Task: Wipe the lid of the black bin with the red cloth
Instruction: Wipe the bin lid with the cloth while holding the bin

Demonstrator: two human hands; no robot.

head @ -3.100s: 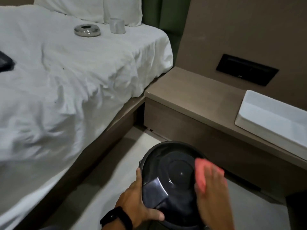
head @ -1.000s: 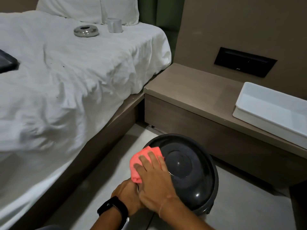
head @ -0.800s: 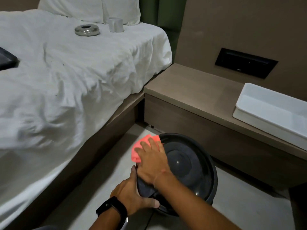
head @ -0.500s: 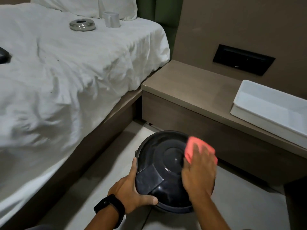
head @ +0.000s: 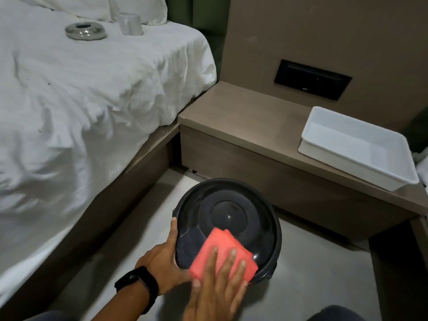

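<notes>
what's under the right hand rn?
The folded red cloth, pressed flat by the right hand on the near edge of the black bin's lid. The lid surface beneath the cloth is hidden.

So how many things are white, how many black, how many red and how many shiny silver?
White: 2, the mug and the tray
Black: 3, the bin lid, the wristband and the wall panel
Red: 1, the cloth
Silver: 1, the round dish
Total: 7, leaving out the bedding.
</notes>
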